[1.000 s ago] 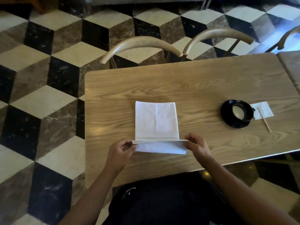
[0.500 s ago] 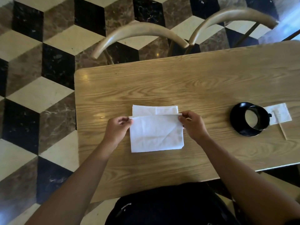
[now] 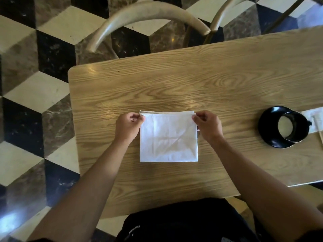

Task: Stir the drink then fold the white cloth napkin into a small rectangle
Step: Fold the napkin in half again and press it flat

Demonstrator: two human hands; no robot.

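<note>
wood table (image 3: 174, 84), 2 chairs (image 3: 148, 11) – checkered floor (image 3: 35, 84)

The right edge of the frame cuts off the wooden table (image 3: 192, 81), the small white paper (image 3: 312, 113) beside the black cup (image 3: 286, 127), and the thin stick (image 3: 319, 131) lying on that paper. The top edge crops both chair backs (image 3: 148, 12). The fingertips of the left hand (image 3: 128, 125) and the right hand (image 3: 207, 124) are curled under at the white napkin (image 3: 168, 138) corners and hidden. The cup handle is too small to resolve
</note>
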